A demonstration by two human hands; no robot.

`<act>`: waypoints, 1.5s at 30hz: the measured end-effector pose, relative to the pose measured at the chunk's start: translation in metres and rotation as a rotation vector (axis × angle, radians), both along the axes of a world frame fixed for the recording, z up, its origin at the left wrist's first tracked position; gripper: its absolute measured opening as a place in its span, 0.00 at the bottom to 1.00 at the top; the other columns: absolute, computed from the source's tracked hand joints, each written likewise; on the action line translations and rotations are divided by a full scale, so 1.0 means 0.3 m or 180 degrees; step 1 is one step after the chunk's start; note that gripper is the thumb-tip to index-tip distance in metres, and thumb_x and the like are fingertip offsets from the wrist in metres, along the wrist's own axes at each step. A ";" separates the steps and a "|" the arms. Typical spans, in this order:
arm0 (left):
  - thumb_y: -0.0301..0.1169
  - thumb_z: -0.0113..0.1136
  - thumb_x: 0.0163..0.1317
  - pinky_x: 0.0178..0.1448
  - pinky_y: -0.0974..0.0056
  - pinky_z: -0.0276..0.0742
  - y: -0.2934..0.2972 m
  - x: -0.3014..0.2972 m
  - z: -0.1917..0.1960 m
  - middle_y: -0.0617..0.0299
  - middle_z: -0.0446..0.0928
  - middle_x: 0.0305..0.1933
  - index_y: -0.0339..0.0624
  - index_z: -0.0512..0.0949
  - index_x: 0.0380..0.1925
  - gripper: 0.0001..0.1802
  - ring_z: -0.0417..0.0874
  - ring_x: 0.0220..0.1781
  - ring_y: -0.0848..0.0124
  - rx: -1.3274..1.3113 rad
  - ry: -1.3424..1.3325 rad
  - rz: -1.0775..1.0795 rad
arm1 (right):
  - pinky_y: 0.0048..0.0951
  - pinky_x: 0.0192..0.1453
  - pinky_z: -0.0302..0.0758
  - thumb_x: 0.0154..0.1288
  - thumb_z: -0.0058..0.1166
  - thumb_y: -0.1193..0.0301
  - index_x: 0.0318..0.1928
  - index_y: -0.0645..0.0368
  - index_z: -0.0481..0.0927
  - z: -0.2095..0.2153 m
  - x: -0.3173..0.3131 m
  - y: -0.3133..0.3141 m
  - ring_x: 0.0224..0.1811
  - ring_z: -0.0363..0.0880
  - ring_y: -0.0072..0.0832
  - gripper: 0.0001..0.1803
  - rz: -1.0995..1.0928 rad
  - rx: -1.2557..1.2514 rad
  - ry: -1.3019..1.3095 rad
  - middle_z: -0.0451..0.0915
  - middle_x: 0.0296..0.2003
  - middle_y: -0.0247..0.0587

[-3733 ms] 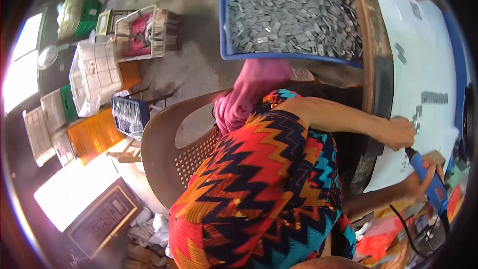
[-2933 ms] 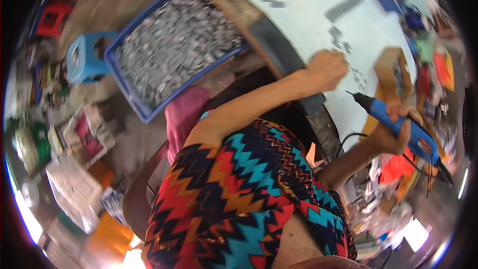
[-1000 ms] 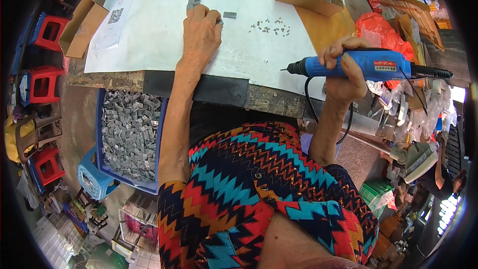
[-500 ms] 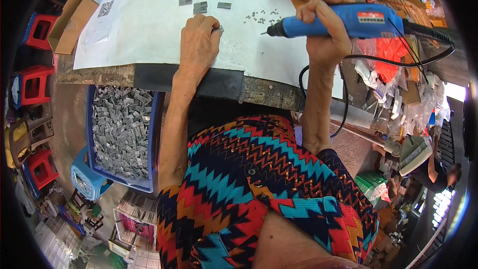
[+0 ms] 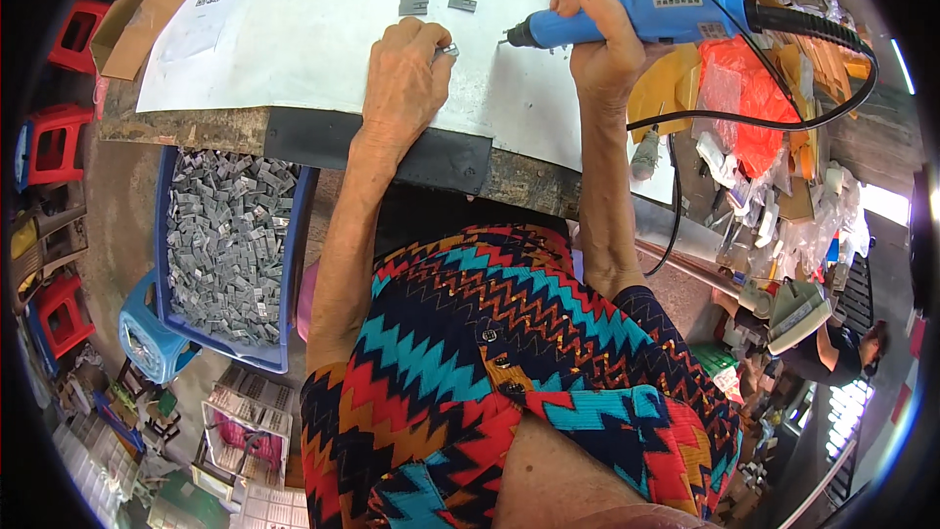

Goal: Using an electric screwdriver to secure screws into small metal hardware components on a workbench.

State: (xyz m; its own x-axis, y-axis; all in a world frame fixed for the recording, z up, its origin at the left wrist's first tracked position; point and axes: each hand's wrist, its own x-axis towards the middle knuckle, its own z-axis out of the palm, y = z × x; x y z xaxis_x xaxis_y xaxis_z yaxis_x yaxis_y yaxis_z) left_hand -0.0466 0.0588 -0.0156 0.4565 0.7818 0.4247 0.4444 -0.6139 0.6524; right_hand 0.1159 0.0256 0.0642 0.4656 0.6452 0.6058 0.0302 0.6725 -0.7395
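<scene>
Right hand (image 5: pixel 609 54) holds the blue driver (image 5: pixel 671 12) crosswise, tip leftward.

Left of the worktable (image 5: pixel 186 124), red stools (image 5: pixel 59 173), a brown chair (image 5: pixel 46 247) and a light-blue stool (image 5: pixel 147 335) stand on a grey-brown floor (image 5: pixel 116 220), while right of it a bright white patch of light (image 5: pixel 886 204) shows above dark slats (image 5: pixel 859 296).

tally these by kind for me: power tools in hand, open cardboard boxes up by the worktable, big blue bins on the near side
blue power tool, in the right hand: 1
open cardboard boxes, left and upper right: 2
big blue bin: 1
total: 4
</scene>
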 end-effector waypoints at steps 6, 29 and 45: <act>0.25 0.60 0.47 0.44 0.61 0.70 -0.006 -0.005 0.015 0.53 0.73 0.34 0.34 0.76 0.33 0.11 0.73 0.39 0.60 0.0086 -0.0117 -0.0061 | 0.35 0.28 0.72 0.49 0.51 0.80 0.33 0.65 0.71 0.020 -0.002 -0.022 0.19 0.72 0.28 0.08 0.0087 -0.0083 0.0100 0.73 0.20 0.43; 0.27 0.63 0.48 0.51 0.61 0.70 -0.079 0.044 0.027 0.57 0.72 0.39 0.39 0.77 0.31 0.09 0.71 0.48 0.64 -0.0289 -0.0686 -0.0217 | 0.36 0.38 0.64 0.55 0.46 0.76 0.38 0.58 0.70 0.067 0.028 -0.110 0.26 0.67 0.27 0.08 0.0741 -0.0219 0.1108 0.72 0.29 0.43; 0.26 0.62 0.47 0.47 0.60 0.68 -0.078 0.043 0.022 0.57 0.72 0.35 0.37 0.74 0.28 0.09 0.70 0.44 0.62 -0.0126 -0.0619 -0.0277 | 0.37 0.39 0.65 0.55 0.46 0.76 0.38 0.59 0.69 0.060 0.012 -0.110 0.26 0.67 0.28 0.09 0.0668 -0.0246 0.0848 0.72 0.28 0.44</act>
